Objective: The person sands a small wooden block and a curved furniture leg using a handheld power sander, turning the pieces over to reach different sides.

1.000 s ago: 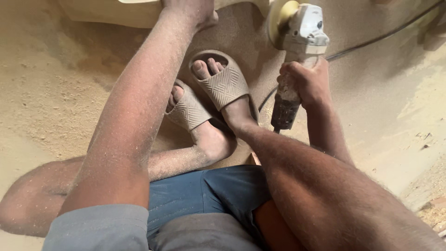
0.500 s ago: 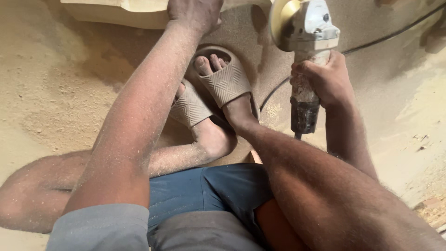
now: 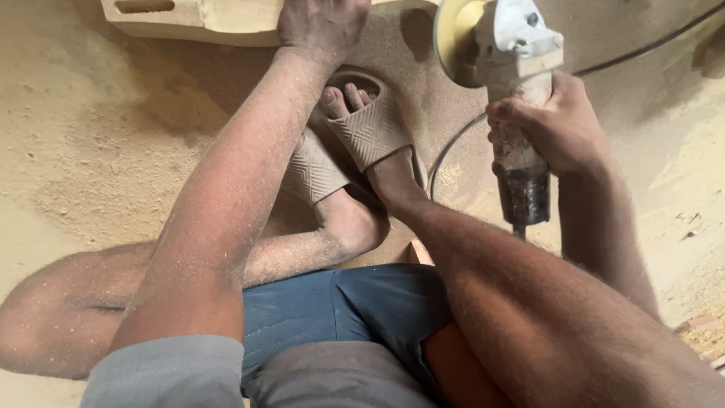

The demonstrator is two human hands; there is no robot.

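Sawdust-covered floor [image 3: 91,151]; left hand [image 3: 321,26] presses flat on the pale wood piece [image 3: 189,19] at top, right hand [image 3: 559,125] clenched around the angle grinder [image 3: 510,68], disc just right of the wood.

Angle grinder [image 3: 507,83]: dusty pale-grey body, yellow sanding disc at its head facing left, dark rear handle pointing down, standing nearly upright off the floor. Wooden workpiece [image 3: 204,17]: pale, slotted at its left end, lying on sawdust at the top edge.
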